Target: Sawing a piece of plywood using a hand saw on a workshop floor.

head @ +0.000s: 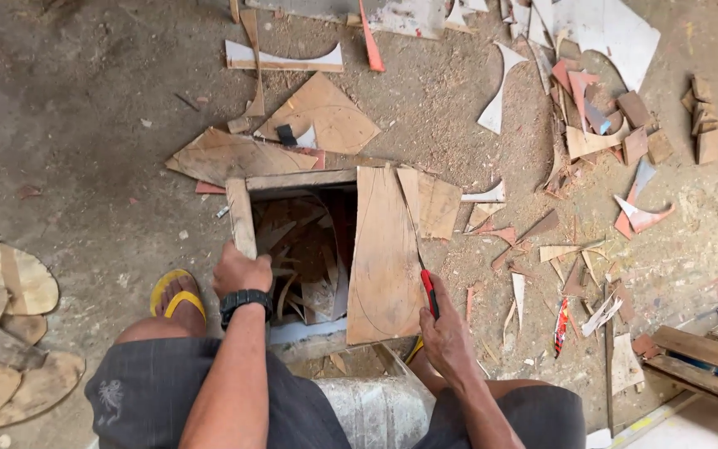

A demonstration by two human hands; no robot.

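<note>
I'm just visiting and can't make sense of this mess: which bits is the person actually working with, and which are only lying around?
In use:
left hand on wooden frame
right hand with red-handled saw
plywood board

Lying about:
offcuts
oval wooden pieces
stacked planks

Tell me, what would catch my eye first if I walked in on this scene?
Probably the open wooden box frame at the centre, full of offcuts, with a plywood sheet lying across its right side. The left hand grips the frame's left rail, and the right hand holds a red-handled cutter at the sheet's edge. Wood scraps litter the dusty floor beyond.
</note>
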